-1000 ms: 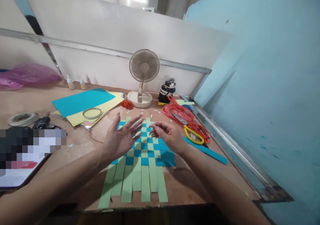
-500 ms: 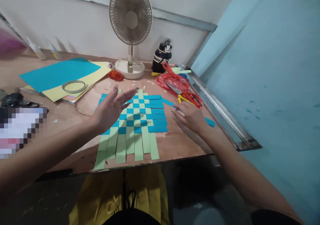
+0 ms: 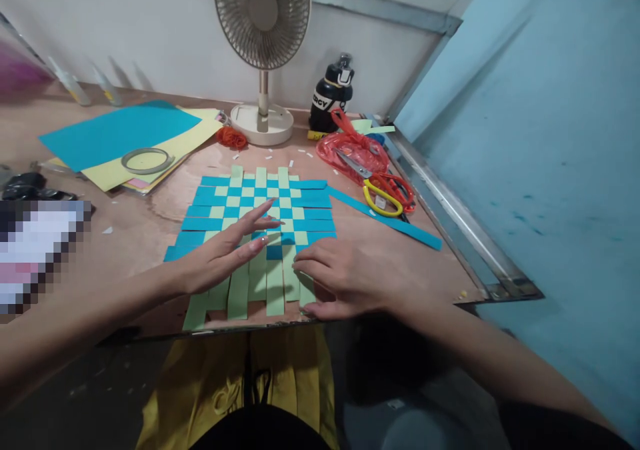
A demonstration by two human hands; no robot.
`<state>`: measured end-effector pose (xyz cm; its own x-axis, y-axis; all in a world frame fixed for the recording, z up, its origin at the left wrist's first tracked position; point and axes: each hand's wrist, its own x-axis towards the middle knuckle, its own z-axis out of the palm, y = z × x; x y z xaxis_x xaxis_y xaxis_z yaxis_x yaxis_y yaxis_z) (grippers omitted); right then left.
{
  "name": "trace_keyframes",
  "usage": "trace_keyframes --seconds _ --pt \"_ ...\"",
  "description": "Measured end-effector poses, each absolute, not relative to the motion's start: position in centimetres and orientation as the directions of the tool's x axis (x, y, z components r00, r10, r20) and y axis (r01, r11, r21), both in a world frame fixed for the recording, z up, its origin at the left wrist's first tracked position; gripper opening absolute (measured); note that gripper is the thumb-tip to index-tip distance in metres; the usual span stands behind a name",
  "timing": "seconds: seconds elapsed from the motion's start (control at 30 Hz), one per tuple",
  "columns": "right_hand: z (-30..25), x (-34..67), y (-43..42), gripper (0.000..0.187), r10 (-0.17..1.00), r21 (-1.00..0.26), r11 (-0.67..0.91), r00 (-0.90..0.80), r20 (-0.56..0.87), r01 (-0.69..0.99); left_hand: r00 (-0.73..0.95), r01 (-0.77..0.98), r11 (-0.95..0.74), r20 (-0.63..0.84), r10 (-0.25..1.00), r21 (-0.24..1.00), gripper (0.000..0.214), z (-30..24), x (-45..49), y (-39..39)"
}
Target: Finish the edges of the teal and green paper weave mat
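Observation:
A mat woven from blue and light green paper strips [image 3: 246, 201] lies on the table, with loose strip ends sticking out on all sides. My left hand [image 3: 233, 247] is open, its fingers stretched out over the lower middle of the weave. My right hand [image 3: 340, 277] is at the mat's lower right corner. Its fingers curl over the rightmost green paper strip [image 3: 307, 289], and the thumb is at that strip's lower end. Part of this strip is hidden by the fingers. A separate blue strip [image 3: 410, 229] lies slanting to the right of the mat.
Yellow-and-red-handled scissors [image 3: 383, 198] lie by a red plastic bundle [image 3: 350, 151]. Behind stand a fan [image 3: 263, 120] and a black bottle [image 3: 330, 100]. At left are blue paper [image 3: 125, 133], a tape roll [image 3: 146, 161] and a blurred-out screen [image 3: 40, 250]. A metal frame [image 3: 450, 217] borders the right.
My right hand has moved down and left from the loose blue strip to the lower green strip ends. My left hand has lowered toward the mat and shifted right. The view has tilted downward.

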<state>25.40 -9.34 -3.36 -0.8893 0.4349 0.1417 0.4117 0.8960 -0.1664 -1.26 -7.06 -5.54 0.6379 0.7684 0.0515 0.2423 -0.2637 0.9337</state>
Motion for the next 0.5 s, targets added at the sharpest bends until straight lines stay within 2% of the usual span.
trace_keyframes --seconds 0.1,0.5 --pt "-3.6 25.0 -9.3 0.043 0.439 -0.116 0.896 -0.892 0.104 0.428 0.668 0.265 -0.296 0.047 0.743 0.918 0.061 -5.9 -1.3 -6.8" --pt "-3.5 24.1 -8.9 0.030 0.404 -0.032 0.915 -0.908 0.115 0.403 0.703 0.251 -0.369 0.093 0.705 0.895 0.060 -6.7 -1.4 -6.7"
